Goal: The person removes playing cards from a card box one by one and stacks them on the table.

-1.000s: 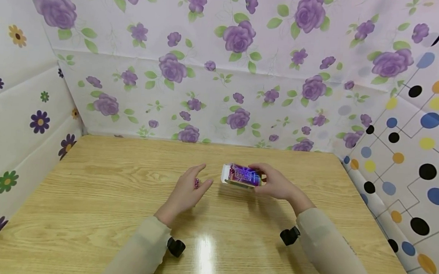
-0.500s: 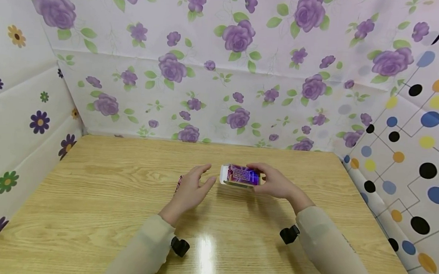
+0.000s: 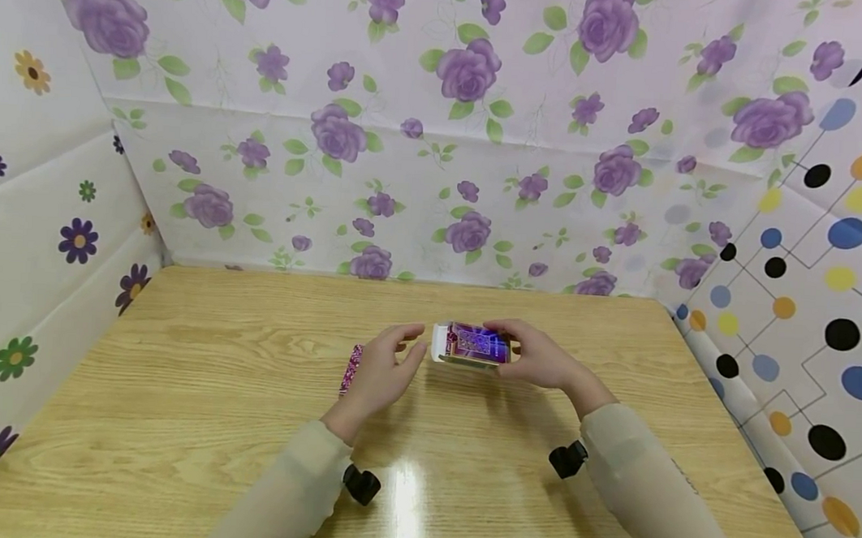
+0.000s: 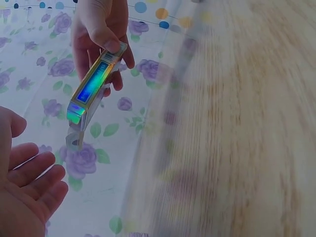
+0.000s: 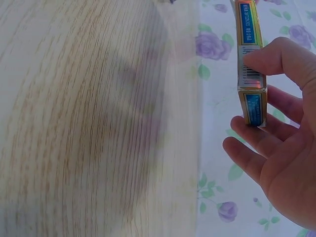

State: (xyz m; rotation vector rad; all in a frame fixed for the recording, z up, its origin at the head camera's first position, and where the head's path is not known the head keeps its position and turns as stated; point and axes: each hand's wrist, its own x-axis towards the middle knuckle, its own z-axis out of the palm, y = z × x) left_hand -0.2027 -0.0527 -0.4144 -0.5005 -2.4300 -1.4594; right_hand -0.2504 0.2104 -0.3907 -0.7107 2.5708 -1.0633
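In the head view my right hand (image 3: 538, 357) holds a shiny purple-and-blue card box (image 3: 477, 344) by its right end, close over the table. Its left end is open, with a white flap (image 3: 439, 342) sticking out. Seen from the right wrist, my thumb presses the barcode side of the box (image 5: 251, 54). My left hand (image 3: 383, 370) holds nothing, its fingers loosely bent and fingertips just left of the flap. Behind that hand a pink patterned item, like a deck of cards (image 3: 351, 369), lies on the table, partly hidden.
The wooden table (image 3: 213, 387) runs back to a cloth wall with purple roses (image 3: 336, 134). Patterned cloth also stands at the left (image 3: 24, 223) and right (image 3: 838, 323) sides. A small black camera sits at each wrist.
My left hand has shifted right toward the box's open end, uncovering more of the pink patterned item at its left. My right hand and the box have barely moved.
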